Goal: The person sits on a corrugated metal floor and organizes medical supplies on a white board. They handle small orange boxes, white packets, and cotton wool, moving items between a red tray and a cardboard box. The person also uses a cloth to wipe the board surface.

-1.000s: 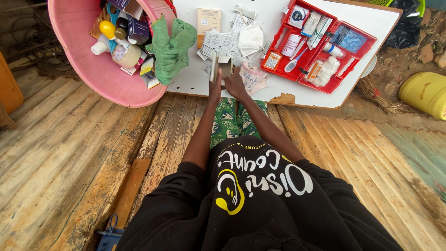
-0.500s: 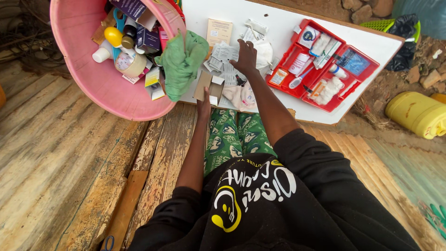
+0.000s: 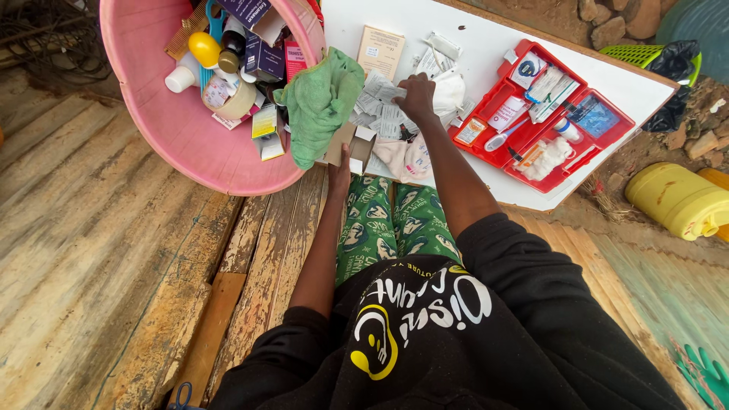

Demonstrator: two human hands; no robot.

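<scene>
With the left hand (image 3: 339,163) closed around the small carton (image 3: 354,146) at the worktop (image 3: 486,45) edge, the right hand (image 3: 416,95), fingers curled down, should pinch one sachet (image 3: 383,106) cleanly off the pile.

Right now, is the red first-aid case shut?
No. The red case lies open on the white board, both halves showing packets and small bottles inside.

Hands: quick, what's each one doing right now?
Left hand: closed on a small open cardboard box.
Right hand: resting on the paper packets on the white board; its grip cannot be told.
</scene>
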